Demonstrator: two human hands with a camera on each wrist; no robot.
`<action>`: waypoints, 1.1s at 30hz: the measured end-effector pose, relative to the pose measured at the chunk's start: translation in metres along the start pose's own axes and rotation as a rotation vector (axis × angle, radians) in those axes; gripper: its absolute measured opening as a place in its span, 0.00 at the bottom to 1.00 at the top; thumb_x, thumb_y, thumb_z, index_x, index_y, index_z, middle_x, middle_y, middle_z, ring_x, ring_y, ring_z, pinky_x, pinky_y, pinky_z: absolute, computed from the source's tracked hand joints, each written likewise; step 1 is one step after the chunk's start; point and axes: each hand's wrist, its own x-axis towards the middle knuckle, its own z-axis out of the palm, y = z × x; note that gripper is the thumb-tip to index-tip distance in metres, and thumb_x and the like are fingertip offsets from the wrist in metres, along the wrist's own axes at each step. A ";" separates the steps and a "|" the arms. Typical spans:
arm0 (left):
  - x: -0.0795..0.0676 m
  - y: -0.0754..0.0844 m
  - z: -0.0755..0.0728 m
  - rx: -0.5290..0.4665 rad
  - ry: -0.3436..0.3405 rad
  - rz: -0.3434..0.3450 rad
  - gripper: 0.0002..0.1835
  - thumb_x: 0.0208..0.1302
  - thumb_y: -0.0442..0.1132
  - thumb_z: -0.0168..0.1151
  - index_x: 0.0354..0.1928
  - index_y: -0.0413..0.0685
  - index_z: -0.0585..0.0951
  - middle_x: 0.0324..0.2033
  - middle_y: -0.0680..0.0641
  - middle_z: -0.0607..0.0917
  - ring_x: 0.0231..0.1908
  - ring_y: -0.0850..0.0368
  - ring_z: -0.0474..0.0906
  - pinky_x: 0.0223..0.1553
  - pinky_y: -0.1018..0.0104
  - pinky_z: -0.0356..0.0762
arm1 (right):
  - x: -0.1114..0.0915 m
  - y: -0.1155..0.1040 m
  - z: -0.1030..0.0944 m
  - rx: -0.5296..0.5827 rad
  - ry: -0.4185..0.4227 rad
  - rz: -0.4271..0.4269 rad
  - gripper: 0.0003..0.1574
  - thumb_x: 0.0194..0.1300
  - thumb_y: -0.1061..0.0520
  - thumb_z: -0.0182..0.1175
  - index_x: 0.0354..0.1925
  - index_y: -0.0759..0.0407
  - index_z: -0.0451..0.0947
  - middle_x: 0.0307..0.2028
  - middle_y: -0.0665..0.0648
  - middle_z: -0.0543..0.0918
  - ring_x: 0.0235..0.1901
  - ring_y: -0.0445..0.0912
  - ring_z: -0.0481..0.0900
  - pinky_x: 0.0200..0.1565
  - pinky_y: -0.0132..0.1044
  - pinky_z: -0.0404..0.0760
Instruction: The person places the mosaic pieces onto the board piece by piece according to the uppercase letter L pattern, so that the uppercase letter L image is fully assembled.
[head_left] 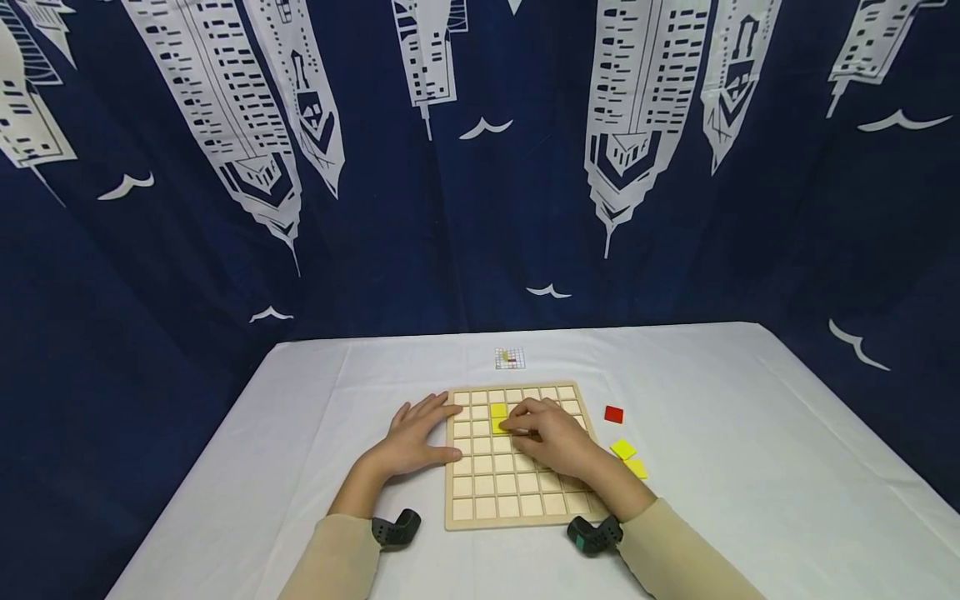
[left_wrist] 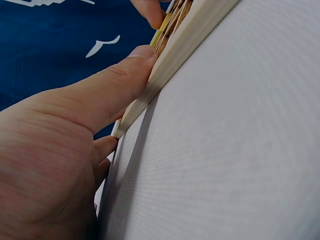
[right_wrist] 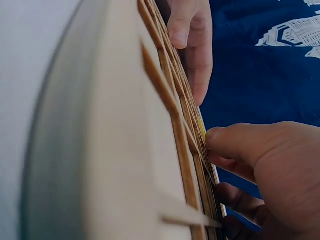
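Observation:
A wooden grid board lies on the white table, its cells framed by raised slats. My left hand rests at the board's left edge with fingers spread; its thumb touches the rim. Over the upper middle of the grid, my right hand pinches a yellow square tile at its right side, fingers bent. That tile sits at a cell directly below another yellow tile, which lies in its cell. The fingers hide part of the lower tile. In the right wrist view, the right thumb meets the board near yellow.
Right of the board lie a red tile and two loose yellow tiles, one farther and one nearer. A small printed grid card lies beyond the board. Behind the table hangs a dark blue curtain with white buildings.

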 end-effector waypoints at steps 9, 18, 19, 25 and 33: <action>0.000 0.000 0.001 -0.002 0.001 -0.011 0.40 0.57 0.57 0.72 0.71 0.58 0.70 0.79 0.47 0.57 0.80 0.45 0.46 0.78 0.39 0.30 | -0.002 0.003 -0.018 0.074 -0.143 -0.059 0.16 0.66 0.60 0.65 0.51 0.52 0.85 0.53 0.49 0.84 0.56 0.49 0.78 0.60 0.47 0.77; -0.001 0.002 0.000 -0.018 0.005 -0.004 0.40 0.56 0.56 0.72 0.71 0.58 0.70 0.79 0.46 0.57 0.80 0.44 0.46 0.78 0.39 0.30 | -0.010 0.017 -0.053 0.238 -0.219 -0.009 0.18 0.67 0.62 0.63 0.55 0.56 0.82 0.52 0.56 0.84 0.47 0.49 0.81 0.48 0.36 0.83; -0.001 0.002 0.000 -0.020 0.006 -0.003 0.40 0.56 0.56 0.72 0.71 0.58 0.70 0.78 0.46 0.57 0.80 0.44 0.46 0.78 0.39 0.29 | -0.012 0.019 -0.058 0.242 -0.218 0.003 0.18 0.67 0.62 0.63 0.55 0.57 0.82 0.51 0.57 0.85 0.44 0.48 0.81 0.46 0.34 0.82; -0.001 0.002 0.002 -0.022 0.004 -0.003 0.41 0.56 0.56 0.72 0.71 0.57 0.70 0.78 0.46 0.57 0.80 0.44 0.46 0.78 0.38 0.30 | -0.020 0.035 -0.081 0.200 -0.222 0.088 0.14 0.68 0.60 0.63 0.52 0.56 0.83 0.44 0.56 0.86 0.37 0.44 0.78 0.38 0.30 0.80; 0.000 0.000 0.002 -0.006 0.002 -0.006 0.41 0.57 0.57 0.72 0.71 0.57 0.70 0.79 0.46 0.57 0.80 0.44 0.46 0.78 0.38 0.30 | -0.031 0.053 -0.108 0.166 -0.269 0.226 0.12 0.67 0.61 0.63 0.48 0.57 0.83 0.34 0.51 0.81 0.34 0.46 0.75 0.36 0.31 0.77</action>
